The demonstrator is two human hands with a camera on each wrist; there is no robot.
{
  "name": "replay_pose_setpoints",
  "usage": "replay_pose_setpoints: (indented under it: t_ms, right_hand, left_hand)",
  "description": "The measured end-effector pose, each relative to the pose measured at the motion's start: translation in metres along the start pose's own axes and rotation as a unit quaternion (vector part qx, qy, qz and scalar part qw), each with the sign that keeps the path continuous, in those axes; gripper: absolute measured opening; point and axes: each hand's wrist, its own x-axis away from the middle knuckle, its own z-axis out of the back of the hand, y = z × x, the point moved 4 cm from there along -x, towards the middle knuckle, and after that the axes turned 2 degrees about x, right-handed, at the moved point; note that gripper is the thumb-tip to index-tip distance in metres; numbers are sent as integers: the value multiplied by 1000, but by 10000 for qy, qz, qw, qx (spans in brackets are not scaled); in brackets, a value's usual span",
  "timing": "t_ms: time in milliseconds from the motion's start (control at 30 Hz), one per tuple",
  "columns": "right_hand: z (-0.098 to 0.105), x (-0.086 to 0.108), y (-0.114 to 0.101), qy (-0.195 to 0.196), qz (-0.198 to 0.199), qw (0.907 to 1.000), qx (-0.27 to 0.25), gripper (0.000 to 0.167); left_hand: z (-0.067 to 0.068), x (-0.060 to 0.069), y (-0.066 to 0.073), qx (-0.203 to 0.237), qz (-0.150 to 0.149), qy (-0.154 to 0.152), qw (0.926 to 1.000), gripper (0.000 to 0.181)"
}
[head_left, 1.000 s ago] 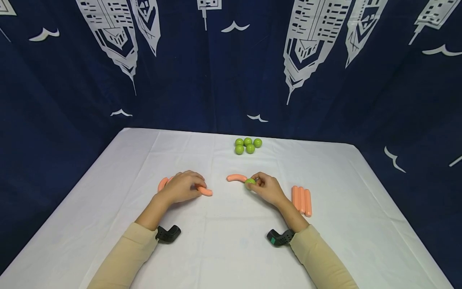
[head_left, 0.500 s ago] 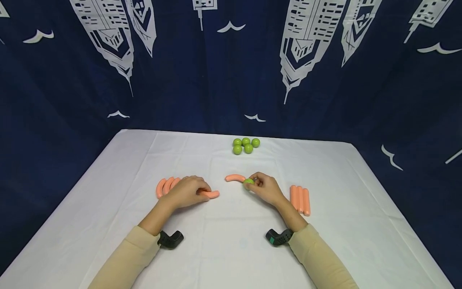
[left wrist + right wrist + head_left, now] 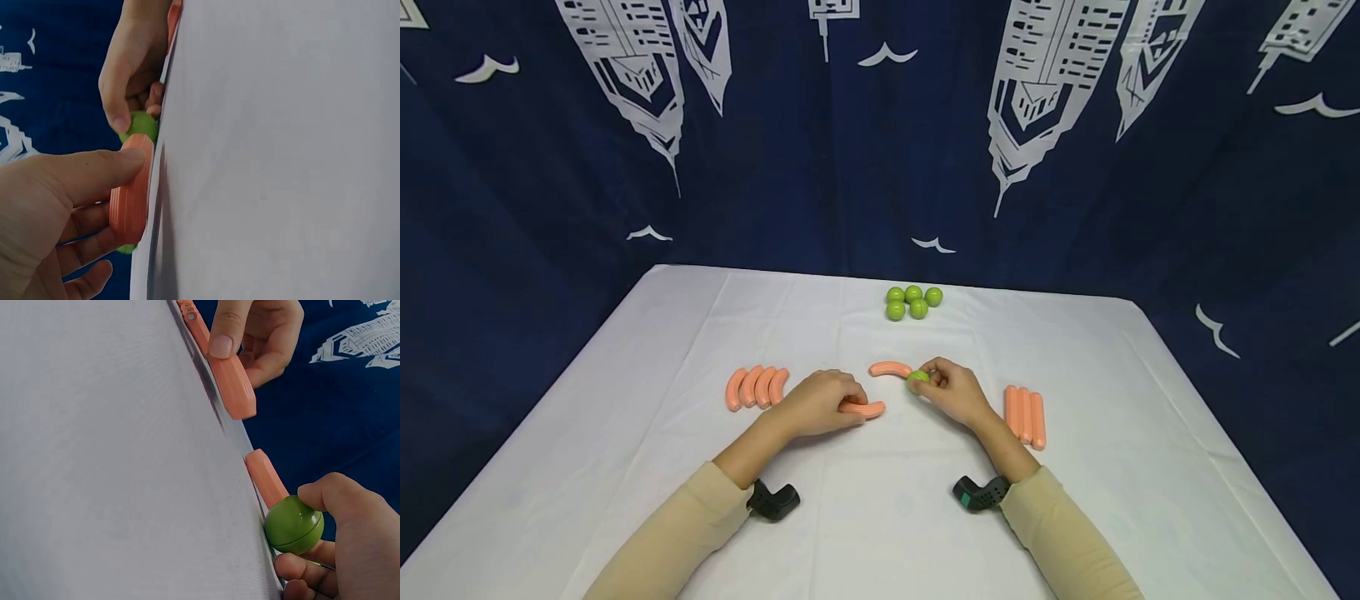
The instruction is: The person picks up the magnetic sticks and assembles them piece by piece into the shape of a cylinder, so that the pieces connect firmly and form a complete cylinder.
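My left hand (image 3: 823, 404) pinches a curved orange stick (image 3: 871, 409) just above or on the white tablecloth; which of these I cannot tell. In the left wrist view, the thumb lies along this stick (image 3: 130, 200). To its right, my right hand (image 3: 957, 393) holds a green ball (image 3: 918, 379) between thumb and fingers. Another curved orange stick (image 3: 889, 367) meets the ball's left side; the right wrist view shows its end (image 3: 265, 475) against the ball. Whether the two are joined is not visible. The stick in my left hand stands apart from the ball.
Several curved orange sticks (image 3: 757, 387) lie in a row on the left of the table. Straight orange sticks (image 3: 1025, 417) lie side by side at the right. Several green balls (image 3: 914, 302) sit together near the back edge. A dark blue patterned curtain (image 3: 842, 167) hangs behind.
My left hand has carried the curved orange stick rightward, away from the row of curved sticks, which now shows fully. The right hand has stayed in place with the green ball.
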Motion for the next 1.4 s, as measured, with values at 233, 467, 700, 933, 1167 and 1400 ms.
replay_pose_setpoints:
  t_ms: [233, 467, 700, 933, 1167, 1400]
  right_hand:
    - [0, 0, 1, 46, -19, 10000, -45, 25]
    - [-2, 2, 0, -4, -34, 10000, -81, 25]
    - [-4, 2, 1, -48, 27, 10000, -75, 23]
    - [-3, 1, 1, 17, 73, 10000, -6, 25]
    - [-1, 1, 1, 79, 93, 9999, 1, 27]
    - [0, 1, 1, 139, 167, 9998, 2, 27]
  left_hand:
    - [-14, -19, 12, -234, -32, 139, 9996, 10]
    - [-28, -29, 20, -447, 57, 303, 9985, 11]
    - [-37, -33, 27, -474, 97, 658, 9967, 11]
    - [-44, -35, 35, -635, -5, 1152, 9913, 9]
    - [-47, -35, 37, -886, -118, 1475, 9850, 15]
    - [-49, -37, 36, -871, -130, 1525, 9844, 20]
